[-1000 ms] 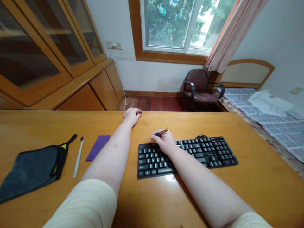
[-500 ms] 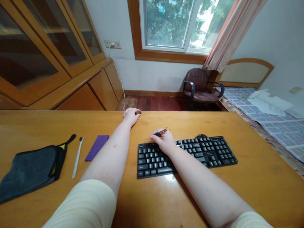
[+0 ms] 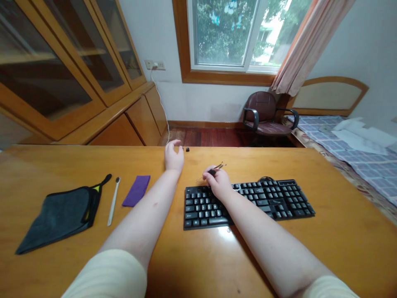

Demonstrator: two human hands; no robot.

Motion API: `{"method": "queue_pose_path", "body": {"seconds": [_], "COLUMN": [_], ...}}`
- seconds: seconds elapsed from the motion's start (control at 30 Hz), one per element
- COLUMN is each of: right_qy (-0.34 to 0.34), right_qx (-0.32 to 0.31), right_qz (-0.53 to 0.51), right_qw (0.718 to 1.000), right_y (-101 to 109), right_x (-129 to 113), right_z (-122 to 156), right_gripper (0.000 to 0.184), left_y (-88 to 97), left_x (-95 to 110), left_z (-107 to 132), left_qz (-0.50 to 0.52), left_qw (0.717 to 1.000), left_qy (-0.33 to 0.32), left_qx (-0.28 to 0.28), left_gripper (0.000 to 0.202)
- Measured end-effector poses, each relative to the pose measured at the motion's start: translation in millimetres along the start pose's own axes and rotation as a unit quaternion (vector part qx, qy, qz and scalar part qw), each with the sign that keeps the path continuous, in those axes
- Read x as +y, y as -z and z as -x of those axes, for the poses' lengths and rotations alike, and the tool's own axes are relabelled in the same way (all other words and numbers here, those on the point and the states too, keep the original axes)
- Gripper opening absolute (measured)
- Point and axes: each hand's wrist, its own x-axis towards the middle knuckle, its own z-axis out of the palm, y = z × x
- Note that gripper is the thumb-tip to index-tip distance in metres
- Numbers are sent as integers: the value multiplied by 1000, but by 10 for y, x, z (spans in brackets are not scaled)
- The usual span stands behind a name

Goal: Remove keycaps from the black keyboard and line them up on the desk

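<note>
- Black keyboard (image 3: 263, 200) lies nearest on the wooden desk (image 3: 325, 248); the right forearm crosses its left half and hides some keys.
- Further left lie a dark grey cloth (image 3: 58, 217), a white brush (image 3: 113, 200) and a purple cloth (image 3: 136, 190), well apart from both hands.
- At the keyboard's far left edge, the right hand (image 3: 218, 184) is closed on a thin metal tool (image 3: 218, 167).
- Near the desk's far edge, the left hand (image 3: 173, 158) is loosely open and empty, with a small black keycap (image 3: 187, 149) just right of it.

Right hand (image 3: 218, 184) pinches a wire keycap puller (image 3: 216, 169) over the 11 o'clock corner of the keyboard (image 3: 266, 200); the spread left hand (image 3: 173, 158) has a loose keycap (image 3: 187, 149) at 2 o'clock.
</note>
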Motion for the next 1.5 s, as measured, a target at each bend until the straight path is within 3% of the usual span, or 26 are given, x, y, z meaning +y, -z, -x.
{"method": "queue_pose_path", "body": {"seconds": [0.1,0.2,0.3,0.47,0.57,0.87,1.03,1.2,1.3,1.4,1.5], "right_qy": [23,21,8,-38,-73,-49,-81,-87,-16,73,89], "right_qx": [34,51,29,13,-30,-170,-234,-170,-131,-102,-84], "right_qz": [26,47,83,70,31,43,-33,-26,93,214,241], "right_qw": [999,997,996,997,996,983,968,981,987,969,963], "right_y": [13,25,32,37,47,93,106,86,60,18,-28], "right_x": [8,20,37,57,61,65,79,92,38,-22,-30], "right_z": [-7,-24,-41,-48,-48,-61,-48,-31,-13,22,47], "right_gripper": [23,21,22,23,22,25,29,24,20,16,15], "left_y": [143,223,266,356,384,328,334,381,397,400,401], "left_x": [225,352,364,316,336,360,359,418,455,483,504], "left_z": [384,801,1081,1173,1148,1149,1154,1147,1152,1162,1168], "left_qz": [66,126,129,82,61,39,23,9,-24,-48,-57], "left_qw": [990,954,944,942,936,937,936,934,935,935,934], "left_qy": [-4,61,63,-38,-88,-91,-104,-134,-150,-152,-148], "left_qx": [-127,-264,-297,-323,-336,-334,-336,-332,-322,-316,-321], "left_gripper": [26,25,28,39,41,20,16,18,21,21,21]}}
